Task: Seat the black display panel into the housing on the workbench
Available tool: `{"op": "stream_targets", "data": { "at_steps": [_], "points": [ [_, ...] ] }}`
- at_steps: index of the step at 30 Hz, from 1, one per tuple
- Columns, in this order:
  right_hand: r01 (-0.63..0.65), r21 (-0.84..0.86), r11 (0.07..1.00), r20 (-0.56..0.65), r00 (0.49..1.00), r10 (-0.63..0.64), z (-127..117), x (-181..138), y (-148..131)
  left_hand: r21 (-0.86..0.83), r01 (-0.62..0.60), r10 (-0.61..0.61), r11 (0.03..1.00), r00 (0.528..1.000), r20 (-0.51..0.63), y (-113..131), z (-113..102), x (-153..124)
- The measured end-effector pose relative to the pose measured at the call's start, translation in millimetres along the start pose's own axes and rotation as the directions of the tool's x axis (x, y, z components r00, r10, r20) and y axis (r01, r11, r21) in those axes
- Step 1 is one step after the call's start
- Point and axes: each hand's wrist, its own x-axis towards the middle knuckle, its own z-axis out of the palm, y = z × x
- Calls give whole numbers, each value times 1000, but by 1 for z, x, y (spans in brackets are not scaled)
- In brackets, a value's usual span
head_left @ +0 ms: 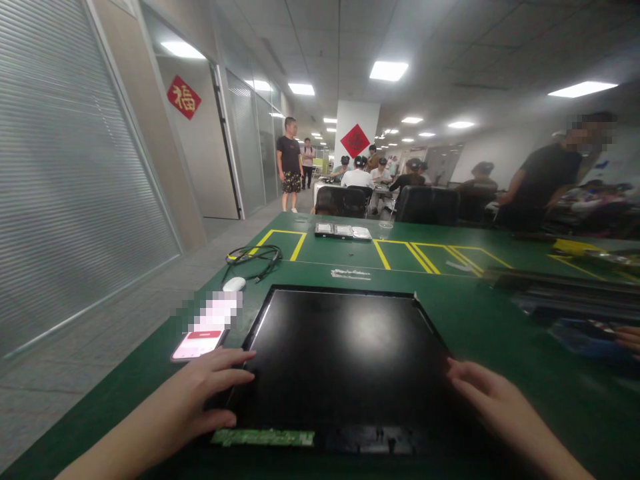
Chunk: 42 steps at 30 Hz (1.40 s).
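A black flat display panel (345, 360) lies in front of me on the green table, a glare spot on its dark face. Along its near edge runs a green circuit board strip (265, 437). My left hand (213, 383) is at the panel's left edge, fingers spread and tips over the border. On the opposite side, my right hand (483, 387) has its fingertips against the right edge, fingers extended; its underside is hidden. Left of the panel, close to my left hand, lies a phone (200, 343) with a lit screen.
Beyond the phone are a white mouse (235, 285) and a coiled black cable (255, 260). Several drive-like boxes (343, 231) and a clear cup (385, 230) stand on the far table (345, 253). At right, blurred dark parts and another person's hand (629, 338) show. People sit and stand beyond.
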Motion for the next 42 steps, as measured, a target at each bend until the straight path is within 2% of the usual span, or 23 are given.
{"op": "stream_targets", "data": {
  "at_steps": [10,22,27,31,35,40,42],
  "points": [
    [4,-38,999,9,1000,-4,-1,-3,-2,-49,32,-28,998,997,72,-4,5,1],
    [-30,-14,999,8,1000,30,-1,-2,-3,-62,-72,77,995,994,74,-2,8,1],
    [-7,-25,1000,-1,1000,7,0,-2,0,-88,-44,49,995,997,60,1,7,3],
    [-11,-15,1000,-14,1000,10,0,-3,-6,-43,-12,15,999,998,64,-1,9,3],
    [-22,-4,1000,-9,1000,22,-1,-5,-12,30,23,-23,999,1000,14,0,13,6],
    [-33,-8,999,2,999,33,-2,-5,-11,136,124,-109,983,987,-117,-5,20,11],
    [-22,-10,1000,3,1000,22,-1,-4,-8,150,151,-133,977,983,-123,-8,24,12]
  ]
}}
